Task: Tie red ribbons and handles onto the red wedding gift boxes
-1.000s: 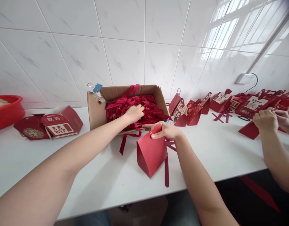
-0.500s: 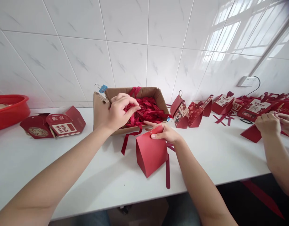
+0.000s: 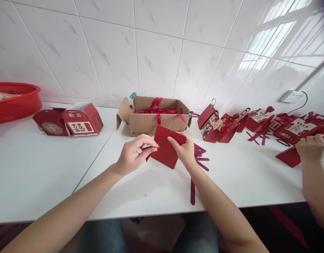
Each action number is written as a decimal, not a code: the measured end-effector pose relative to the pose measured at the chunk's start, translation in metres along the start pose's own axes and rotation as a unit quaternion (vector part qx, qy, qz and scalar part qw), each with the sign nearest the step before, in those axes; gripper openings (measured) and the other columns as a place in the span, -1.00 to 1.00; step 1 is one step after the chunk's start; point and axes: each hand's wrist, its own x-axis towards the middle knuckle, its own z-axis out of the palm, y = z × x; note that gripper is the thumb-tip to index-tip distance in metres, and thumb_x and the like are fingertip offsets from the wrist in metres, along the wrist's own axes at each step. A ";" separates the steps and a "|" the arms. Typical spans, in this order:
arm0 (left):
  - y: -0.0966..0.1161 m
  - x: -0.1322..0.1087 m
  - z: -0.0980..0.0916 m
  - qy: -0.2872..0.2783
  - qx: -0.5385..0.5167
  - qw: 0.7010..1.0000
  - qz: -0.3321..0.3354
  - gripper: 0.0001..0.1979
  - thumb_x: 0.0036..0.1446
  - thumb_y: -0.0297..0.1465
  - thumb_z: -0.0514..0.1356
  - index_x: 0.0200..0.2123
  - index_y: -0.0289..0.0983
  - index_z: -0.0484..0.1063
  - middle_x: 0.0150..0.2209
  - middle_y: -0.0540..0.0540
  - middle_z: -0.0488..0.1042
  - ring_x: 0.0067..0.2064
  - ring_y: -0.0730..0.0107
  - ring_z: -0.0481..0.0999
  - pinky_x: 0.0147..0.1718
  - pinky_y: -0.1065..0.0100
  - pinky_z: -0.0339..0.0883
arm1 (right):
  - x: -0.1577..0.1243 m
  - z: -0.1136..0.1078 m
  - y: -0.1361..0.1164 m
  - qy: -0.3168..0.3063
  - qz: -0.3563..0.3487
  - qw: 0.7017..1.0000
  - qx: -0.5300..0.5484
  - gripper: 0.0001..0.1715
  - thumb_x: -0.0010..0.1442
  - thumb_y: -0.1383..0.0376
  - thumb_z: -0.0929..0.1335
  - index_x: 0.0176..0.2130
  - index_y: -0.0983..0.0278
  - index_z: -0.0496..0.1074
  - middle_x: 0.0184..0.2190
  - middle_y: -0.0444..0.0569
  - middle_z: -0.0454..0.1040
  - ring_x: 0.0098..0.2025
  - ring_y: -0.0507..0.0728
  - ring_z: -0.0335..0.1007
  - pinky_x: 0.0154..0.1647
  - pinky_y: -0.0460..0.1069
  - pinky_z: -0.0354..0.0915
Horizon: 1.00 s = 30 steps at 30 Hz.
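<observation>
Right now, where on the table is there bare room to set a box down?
Bare: the table in front of the left boxes, and between the left hand and the loose strip. Crowded: right of the carton, with red boxes.

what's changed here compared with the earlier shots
The left hand has come out of the carton to the red box, now pinching what looks like a ribbon. The right hand has raised and turned the red box, keeping its grip. The red tub and socket stay put.
</observation>
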 end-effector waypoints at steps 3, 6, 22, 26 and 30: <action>-0.004 -0.012 0.003 0.016 -0.100 0.978 -0.180 -0.89 0.14 -0.34 0.25 -0.34 -0.28 0.45 -0.35 -0.08 0.53 -0.29 0.39 0.53 -0.35 0.40 0.41 | -0.001 -0.006 -0.001 -0.012 -0.044 0.999 -0.027 -0.55 0.08 0.03 0.39 -0.11 0.24 0.40 -0.11 0.07 0.48 -0.06 0.22 0.43 -0.06 0.12 0.37; -0.002 -0.015 0.004 0.002 -0.225 0.936 -0.271 -0.84 0.09 -0.30 0.30 -0.37 -0.28 0.45 -0.38 -0.05 0.51 -0.32 0.43 0.51 -0.34 0.42 0.41 | -0.006 -0.019 -0.007 0.072 -0.179 0.979 -0.064 -0.45 0.17 0.05 0.31 0.11 0.16 0.26 0.16 0.11 0.22 0.22 0.28 0.18 0.15 0.23 0.20; 0.004 -0.017 0.005 -0.140 -0.415 0.862 -0.255 -0.82 0.00 -0.31 0.36 -0.53 -0.27 0.52 -0.55 -0.05 0.41 -0.43 0.41 0.41 -0.40 0.34 0.38 | -0.036 -0.013 -0.029 -0.098 -0.473 0.856 -0.181 -0.92 0.14 0.18 0.38 -0.30 0.07 0.50 -0.21 -0.05 0.39 -0.08 0.20 0.25 -0.06 0.16 0.21; 0.004 -0.016 0.006 -0.146 -0.440 0.846 -0.264 -0.85 0.01 -0.35 0.36 -0.50 -0.29 0.53 -0.51 -0.05 0.44 -0.43 0.43 0.42 -0.39 0.36 0.39 | -0.037 -0.011 -0.031 -0.117 -0.452 0.866 -0.182 -0.89 0.17 0.23 0.34 -0.37 0.10 0.49 -0.25 -0.04 0.39 -0.11 0.19 0.27 -0.09 0.16 0.24; 0.005 -0.016 0.008 -0.148 -0.457 0.835 -0.269 -0.87 0.02 -0.38 0.35 -0.49 -0.30 0.53 -0.52 -0.05 0.45 -0.42 0.44 0.44 -0.37 0.37 0.41 | -0.039 -0.009 -0.032 -0.114 -0.462 0.867 -0.146 -0.89 0.17 0.34 0.33 -0.35 0.14 0.46 -0.21 -0.05 0.38 -0.12 0.16 0.28 -0.06 0.15 0.25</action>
